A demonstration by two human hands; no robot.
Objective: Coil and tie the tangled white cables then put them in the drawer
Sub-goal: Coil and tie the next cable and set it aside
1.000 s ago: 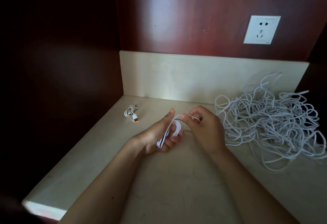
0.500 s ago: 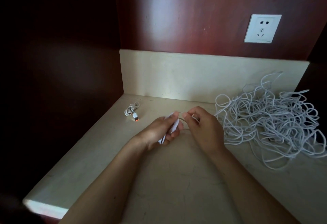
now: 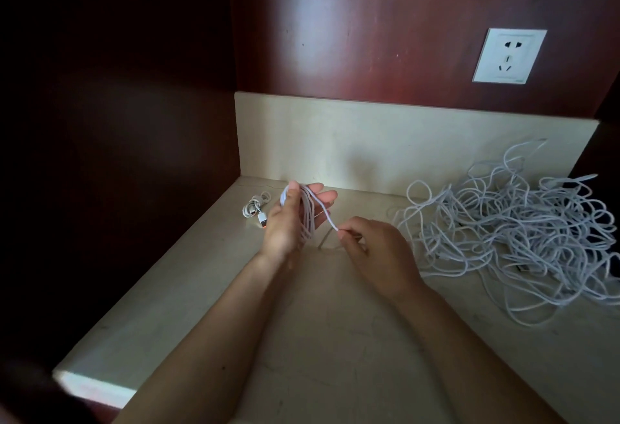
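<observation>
While left fingers [image 3: 327, 196] clamp a coil [image 3: 307, 219], right fingers [image 3: 349, 233] pinching its tail [image 3: 328, 218], we judge the tangle [image 3: 520, 229] beside them undone.

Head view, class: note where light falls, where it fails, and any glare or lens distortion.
Head view: the left side panel is near-black; a glare patch sits on the back wall; the counter is dim, its near-left edge brightly lit; the wide lens skews the wall socket; the left hand, right hand and coiled cable read clearly.
</observation>
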